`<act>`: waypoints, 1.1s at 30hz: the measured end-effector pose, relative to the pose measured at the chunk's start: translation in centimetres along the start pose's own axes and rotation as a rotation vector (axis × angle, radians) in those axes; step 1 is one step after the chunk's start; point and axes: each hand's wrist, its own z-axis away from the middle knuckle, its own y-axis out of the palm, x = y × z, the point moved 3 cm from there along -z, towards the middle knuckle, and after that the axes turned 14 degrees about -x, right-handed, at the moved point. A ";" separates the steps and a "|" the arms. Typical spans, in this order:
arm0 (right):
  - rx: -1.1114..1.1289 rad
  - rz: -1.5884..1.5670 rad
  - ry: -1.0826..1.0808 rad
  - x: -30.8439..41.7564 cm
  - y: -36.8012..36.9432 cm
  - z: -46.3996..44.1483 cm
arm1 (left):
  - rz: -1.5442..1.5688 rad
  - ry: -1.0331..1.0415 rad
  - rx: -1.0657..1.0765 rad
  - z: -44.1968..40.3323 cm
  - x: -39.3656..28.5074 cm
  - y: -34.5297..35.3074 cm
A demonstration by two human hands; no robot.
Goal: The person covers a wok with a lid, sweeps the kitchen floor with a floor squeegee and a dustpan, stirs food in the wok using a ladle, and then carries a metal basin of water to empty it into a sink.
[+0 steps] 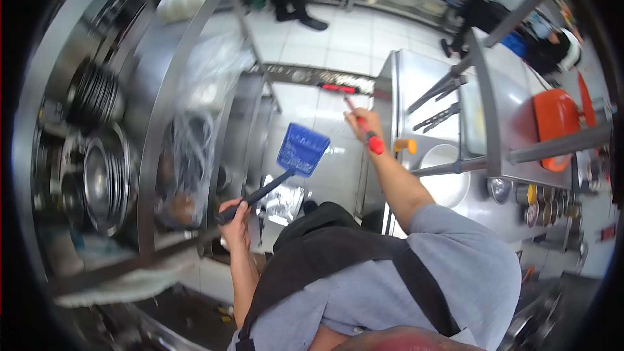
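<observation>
A blue dustpan (303, 150) with a long dark handle hangs above the tiled floor, its pan pointing forward. My left hand (235, 213) is wrapped round the end of that handle. My right hand (364, 123) grips the red handle of a brush (339, 88), whose head lies ahead near a dark floor strip (292, 73). Below the dustpan, crumpled foil (284, 203) lies close to my feet.
Metal shelves with stacked bowls (107, 175) and plastic bags stand at the left. A steel counter (416, 65) with a white round container (444, 175) is at the right, under a shelf holding an orange-red object (556, 127). Other people stand ahead.
</observation>
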 end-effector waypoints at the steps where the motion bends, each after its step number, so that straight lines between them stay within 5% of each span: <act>1: -0.031 0.003 -0.048 0.1 0.0 -0.6 | -0.031 0.023 0.014 -0.7 -0.5 1.4; 9: -0.214 0.017 -0.115 -0.4 -0.3 -10.4 | -0.106 0.059 0.094 -8.9 0.2 11.2; 17: -0.388 -0.297 0.288 -4.2 0.3 -28.6 | -0.125 0.047 0.104 -14.8 0.6 24.4; 21: -0.445 -0.382 0.256 -5.9 1.1 -37.2 | -0.131 0.032 0.091 -18.0 0.8 30.7; 33: -0.277 -0.438 0.253 -5.2 5.3 -45.2 | -0.080 0.062 0.008 -27.5 0.0 45.7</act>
